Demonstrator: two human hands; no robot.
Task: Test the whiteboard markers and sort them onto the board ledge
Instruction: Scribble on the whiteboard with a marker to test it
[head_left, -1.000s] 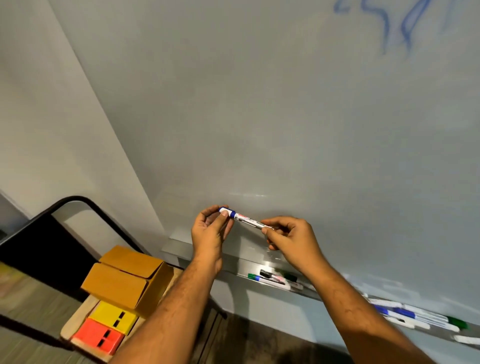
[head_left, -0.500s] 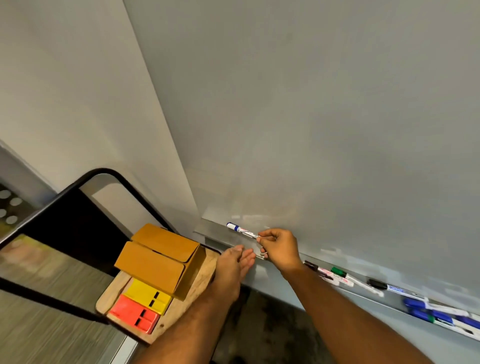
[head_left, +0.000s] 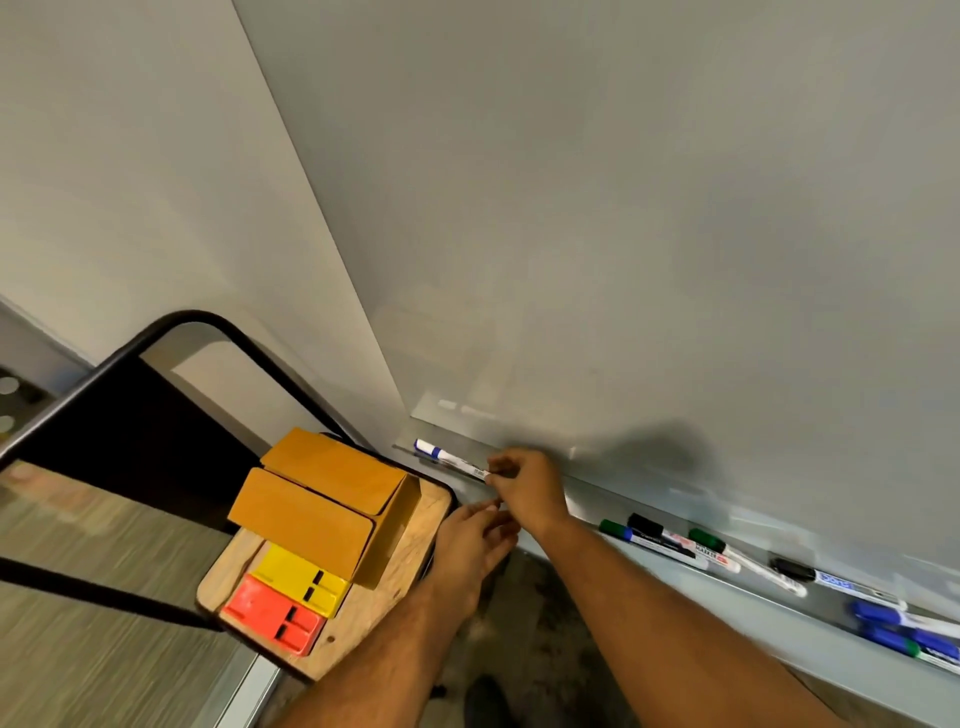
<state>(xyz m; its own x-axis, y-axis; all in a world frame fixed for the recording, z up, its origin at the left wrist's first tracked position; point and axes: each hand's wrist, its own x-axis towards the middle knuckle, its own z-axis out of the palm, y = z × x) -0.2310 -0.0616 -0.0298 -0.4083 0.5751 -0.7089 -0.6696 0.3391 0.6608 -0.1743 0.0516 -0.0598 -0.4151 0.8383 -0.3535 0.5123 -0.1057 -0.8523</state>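
The right hand (head_left: 530, 488) pinches a blue-capped marker (head_left: 449, 458) at the ledge's (head_left: 753, 618) far-left end, seemingly placing it. The left hand (head_left: 470, 545) hangs released and idle. About 7 markers (head_left: 748, 564) already lie to the right, so sorting looks well advanced.

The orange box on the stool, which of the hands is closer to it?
Left. The left hand hangs open just beside the orange box; the right hand is farther, pinching a blue-capped marker at the ledge.
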